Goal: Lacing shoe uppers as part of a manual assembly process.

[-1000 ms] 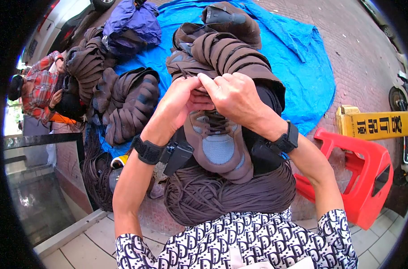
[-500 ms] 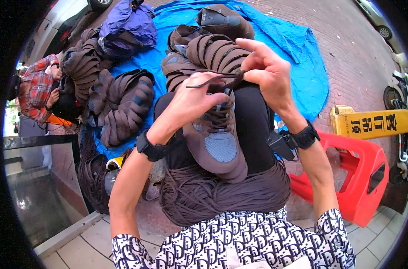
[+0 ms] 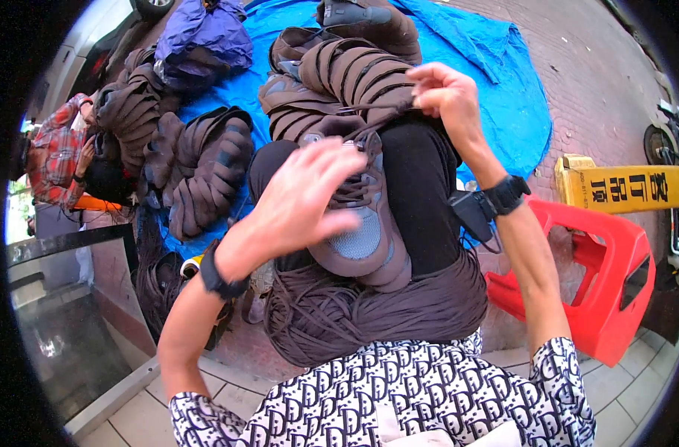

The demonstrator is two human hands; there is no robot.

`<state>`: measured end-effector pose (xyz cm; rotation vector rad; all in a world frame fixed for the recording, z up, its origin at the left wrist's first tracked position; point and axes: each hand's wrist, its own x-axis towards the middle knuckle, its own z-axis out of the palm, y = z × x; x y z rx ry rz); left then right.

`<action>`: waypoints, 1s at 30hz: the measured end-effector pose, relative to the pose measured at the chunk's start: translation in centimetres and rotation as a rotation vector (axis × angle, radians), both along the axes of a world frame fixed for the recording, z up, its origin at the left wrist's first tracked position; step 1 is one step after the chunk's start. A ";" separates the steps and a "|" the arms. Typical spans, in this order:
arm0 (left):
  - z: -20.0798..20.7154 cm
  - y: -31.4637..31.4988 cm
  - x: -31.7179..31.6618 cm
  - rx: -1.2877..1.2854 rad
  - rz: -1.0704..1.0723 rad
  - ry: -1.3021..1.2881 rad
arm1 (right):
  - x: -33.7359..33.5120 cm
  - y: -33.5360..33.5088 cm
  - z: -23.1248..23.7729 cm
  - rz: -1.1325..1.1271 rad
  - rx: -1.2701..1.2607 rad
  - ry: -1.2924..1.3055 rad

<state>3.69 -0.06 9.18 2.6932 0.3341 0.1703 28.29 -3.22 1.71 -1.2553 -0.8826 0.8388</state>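
A brown shoe (image 3: 363, 237) with a light blue mesh toe lies across my lap, its toe toward me and dark laces threaded over its tongue. My left hand (image 3: 298, 195) hovers over the shoe's left side, fingers stretched and slightly smeared by motion, with nothing in it. It covers part of the upper. Beyond the shoe, on the right, my right hand (image 3: 445, 91) pinches a dark shoelace (image 3: 388, 114), which runs taut toward the shoe's opening. A thick bundle of brown laces (image 3: 377, 316) rests in my lap under the toe.
Beyond my knees, rows of nested brown shoe uppers (image 3: 354, 73) lie on a blue tarp (image 3: 503, 112). More uppers (image 3: 213, 175) and a purple bag (image 3: 205, 48) are at left. A person in a plaid shirt (image 3: 56, 160) sits far left. A red stool (image 3: 608, 298) stands right.
My left hand has let go of the lace and moved down and left over the shoe, fingers opening. My right hand still pinches the lace, now pulled out to the right.
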 end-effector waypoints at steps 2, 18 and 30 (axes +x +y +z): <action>0.3 -1.3 -2.5 0.087 -0.092 0.103 | 0.3 -1.4 -1.2 0.067 -0.132 -0.043; -0.1 0.7 8.7 0.323 0.143 -0.214 | -3.2 -6.5 8.5 0.169 0.199 -0.952; -4.8 0.5 4.0 0.032 0.494 -0.119 | 1.1 -7.5 5.6 -0.036 -0.224 -1.250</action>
